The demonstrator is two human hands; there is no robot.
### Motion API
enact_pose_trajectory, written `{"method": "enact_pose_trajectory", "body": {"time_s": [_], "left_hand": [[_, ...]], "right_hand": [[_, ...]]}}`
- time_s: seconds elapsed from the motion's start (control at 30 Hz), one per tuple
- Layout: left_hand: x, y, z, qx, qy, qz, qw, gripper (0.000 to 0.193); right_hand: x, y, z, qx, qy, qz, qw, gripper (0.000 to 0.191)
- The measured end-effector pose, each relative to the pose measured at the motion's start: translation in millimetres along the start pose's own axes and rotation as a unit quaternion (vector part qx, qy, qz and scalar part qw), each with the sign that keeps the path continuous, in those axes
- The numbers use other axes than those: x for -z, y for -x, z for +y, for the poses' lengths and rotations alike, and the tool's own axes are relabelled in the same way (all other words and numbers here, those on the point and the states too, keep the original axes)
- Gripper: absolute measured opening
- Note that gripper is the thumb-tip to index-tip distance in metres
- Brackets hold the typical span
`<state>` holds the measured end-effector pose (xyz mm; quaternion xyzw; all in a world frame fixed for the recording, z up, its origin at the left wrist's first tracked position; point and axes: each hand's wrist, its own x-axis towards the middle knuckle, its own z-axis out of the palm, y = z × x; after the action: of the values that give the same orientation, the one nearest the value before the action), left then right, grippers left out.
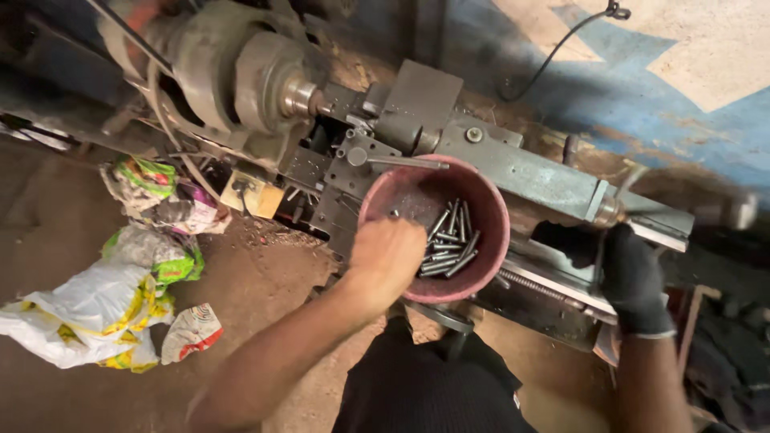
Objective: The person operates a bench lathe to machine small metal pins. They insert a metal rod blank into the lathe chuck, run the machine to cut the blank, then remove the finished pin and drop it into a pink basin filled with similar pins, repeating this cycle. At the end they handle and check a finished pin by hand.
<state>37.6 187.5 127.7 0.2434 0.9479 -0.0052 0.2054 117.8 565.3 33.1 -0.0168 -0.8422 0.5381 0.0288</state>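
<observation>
The bare left hand (387,258) dips, fingers curled, into the red bowl (489,240) of metal pins (449,244) at its 3 o'clock, picking one, grip contents unseen, while the gloved right hand (630,277) clasps the lathe (513,164) handle.

Bare left hand (387,255) reaches into red bowl (489,265), perhaps gripping metal pins (449,240).

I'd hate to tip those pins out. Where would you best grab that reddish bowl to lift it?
Probably by the bowl's rim on its right side, coming from above. The left hand covers the near-left edge, the lathe's lever overhangs the far rim, and the steel pins lie loose inside, so keep it level.
</observation>
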Motion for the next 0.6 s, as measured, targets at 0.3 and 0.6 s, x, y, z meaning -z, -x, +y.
{"method": "enact_pose_trajectory", "body": {"time_s": [0.3, 0.6], "left_hand": [[-29.0, -27.1, 12.8, 0.079, 0.115, 0.041, 0.989, 0.029], [-25.6, -30.3, 11.0, 0.056, 0.109, 0.037, 0.992, 0.016]], "right_hand": [[-40.1, 5.2, -4.0, -0.046, -0.083, 0.18, 0.979, 0.049], [-41.9, 4.0, -2.8, -0.084, -0.109, 0.2, 0.97, 0.045]]}}
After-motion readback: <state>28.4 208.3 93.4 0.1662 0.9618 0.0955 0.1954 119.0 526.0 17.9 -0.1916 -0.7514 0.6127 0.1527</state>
